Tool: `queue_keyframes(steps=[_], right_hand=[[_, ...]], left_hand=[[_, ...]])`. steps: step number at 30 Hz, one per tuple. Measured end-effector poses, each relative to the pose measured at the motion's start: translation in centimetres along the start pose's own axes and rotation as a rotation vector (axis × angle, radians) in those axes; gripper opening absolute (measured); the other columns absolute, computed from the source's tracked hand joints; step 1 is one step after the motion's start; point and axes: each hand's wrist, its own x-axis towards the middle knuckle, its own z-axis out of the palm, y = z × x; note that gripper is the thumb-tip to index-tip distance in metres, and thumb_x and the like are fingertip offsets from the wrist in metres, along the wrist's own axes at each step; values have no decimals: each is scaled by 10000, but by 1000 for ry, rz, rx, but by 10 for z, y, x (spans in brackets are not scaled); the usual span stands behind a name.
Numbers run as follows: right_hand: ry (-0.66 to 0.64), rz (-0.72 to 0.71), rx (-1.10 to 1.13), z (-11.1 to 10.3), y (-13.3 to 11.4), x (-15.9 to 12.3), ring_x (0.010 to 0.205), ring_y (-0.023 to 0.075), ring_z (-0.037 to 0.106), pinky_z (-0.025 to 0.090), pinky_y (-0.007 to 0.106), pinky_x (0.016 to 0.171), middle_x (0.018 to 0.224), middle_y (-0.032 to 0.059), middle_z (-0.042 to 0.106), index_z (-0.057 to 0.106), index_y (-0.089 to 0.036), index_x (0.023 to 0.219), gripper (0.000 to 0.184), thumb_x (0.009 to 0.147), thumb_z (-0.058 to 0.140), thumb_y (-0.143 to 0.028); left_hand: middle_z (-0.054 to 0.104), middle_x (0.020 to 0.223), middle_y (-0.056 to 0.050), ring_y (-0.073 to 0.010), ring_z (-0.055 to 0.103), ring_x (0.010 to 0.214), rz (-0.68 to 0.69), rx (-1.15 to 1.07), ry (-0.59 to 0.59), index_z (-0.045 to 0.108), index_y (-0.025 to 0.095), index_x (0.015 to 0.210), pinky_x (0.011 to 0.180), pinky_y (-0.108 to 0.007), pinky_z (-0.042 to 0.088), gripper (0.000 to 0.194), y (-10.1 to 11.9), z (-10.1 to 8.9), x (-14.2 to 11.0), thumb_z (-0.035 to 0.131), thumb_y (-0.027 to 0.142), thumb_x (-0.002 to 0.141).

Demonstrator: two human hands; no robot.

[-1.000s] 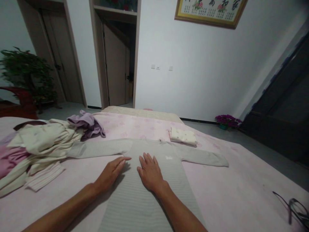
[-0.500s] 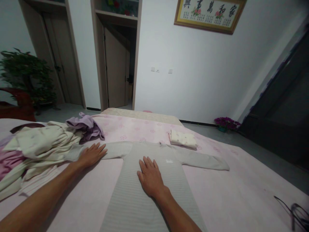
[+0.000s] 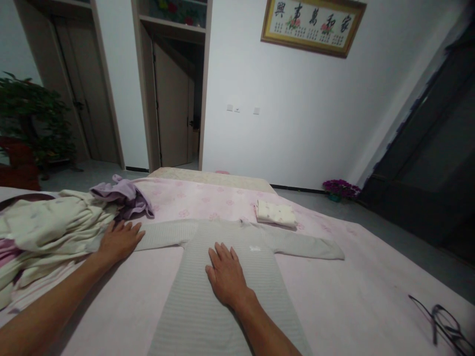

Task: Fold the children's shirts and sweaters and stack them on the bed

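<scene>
A pale grey-green striped long-sleeved shirt (image 3: 260, 277) lies spread on the bed, its collar toward the far side and both sleeves stretched out sideways. My left hand (image 3: 119, 241) rests flat on the left sleeve, fingers out, next to a heap of clothes. Under that heap and my hand the cuff end is mostly hidden. My right hand (image 3: 225, 274) lies palm down on the shirt's chest, fingers spread. A small white label (image 3: 255, 248) shows on the chest to the right of it. Neither hand grips the fabric.
At the left lies a pile of cream clothes (image 3: 55, 222) with a purple garment (image 3: 126, 195) on its far side. A folded cream cloth (image 3: 276, 213) sits beyond the right sleeve. Eyeglasses (image 3: 441, 321) lie near the right edge of the pink bedsheet (image 3: 356, 287).
My left hand has slid left along the sleeve toward the clothes pile. My right hand stays on the chest. The view has shifted slightly to the right.
</scene>
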Motion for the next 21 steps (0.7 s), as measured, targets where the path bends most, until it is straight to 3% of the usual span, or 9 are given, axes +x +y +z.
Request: queue_keyframes(steps=[5,9,13,17,21], right_hand=[[4,-5,4,-1,1,0,1488,272,301,179,499,1229,1587,101,389,459,-236,1486,510,1013,430,-424],[4,-1,11,-2,0,1,1485,274,306,178,496,1229,1578,101,403,473,-236,1475,500,1010,441,-416],[11,0,38,-2,0,0,1481,277,311,172,494,1230,1571,104,415,488,-227,1461,490,1004,464,-400],[65,-13,130,-5,2,-1,1428,255,397,203,486,1221,1486,84,528,592,-239,1347,384,984,494,-318],[162,19,395,-14,1,1,1182,203,604,380,410,1126,1187,52,715,707,-248,1107,255,950,508,-260]], left_hand=[[723,1033,-108,-317,574,1126,1,177,46,671,180,989,1120,-521,280,332,-23,-21,-8,350,211,912],[703,1007,-85,-300,585,1063,9,144,30,658,197,1059,1030,-472,382,370,-32,-35,-6,319,169,913],[685,993,-88,-307,604,1018,-23,14,4,672,172,1043,968,-468,424,353,-26,-50,1,349,159,902],[702,1056,-78,-290,643,977,-57,-223,-9,693,179,1053,881,-415,477,307,0,-70,2,454,300,903],[752,1043,-34,-238,681,939,-9,-690,-90,712,203,1103,838,-315,506,403,62,-85,-17,515,476,882]])
